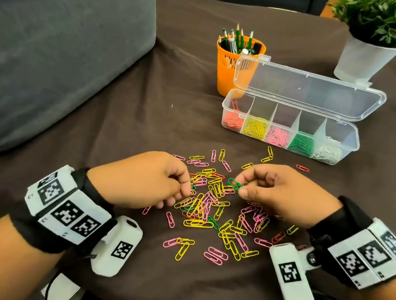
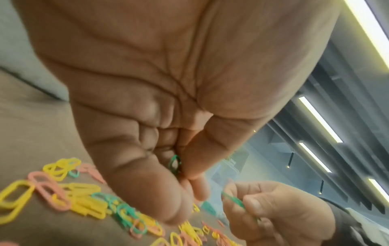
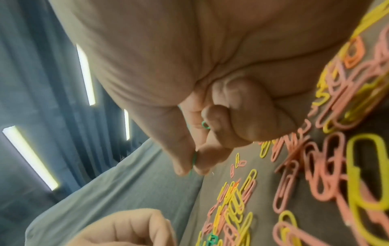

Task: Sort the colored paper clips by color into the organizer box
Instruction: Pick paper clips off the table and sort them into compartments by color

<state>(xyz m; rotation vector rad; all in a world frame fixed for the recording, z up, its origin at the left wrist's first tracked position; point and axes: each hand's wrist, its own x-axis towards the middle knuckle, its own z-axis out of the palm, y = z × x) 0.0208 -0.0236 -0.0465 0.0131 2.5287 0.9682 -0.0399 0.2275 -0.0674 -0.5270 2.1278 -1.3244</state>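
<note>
A scatter of yellow, pink, orange and green paper clips (image 1: pixel 211 208) lies on the brown cloth between my hands. My right hand (image 1: pixel 245 187) pinches green clips (image 1: pixel 234 183) between thumb and forefinger just above the pile; the same green clips (image 3: pixel 194 159) show edge-on in the right wrist view. My left hand (image 1: pixel 183 186) is curled over the pile's left side and holds a green clip (image 2: pixel 174 164) against its fingers. The clear organizer box (image 1: pixel 289 134) stands open behind, with orange, yellow, pink, green and white clips in separate compartments.
An orange pencil cup (image 1: pixel 235 63) stands behind the box's left end. A potted plant in a white pot (image 1: pixel 365 56) is at the back right. A grey cushion (image 1: pixel 54 38) rises along the left side.
</note>
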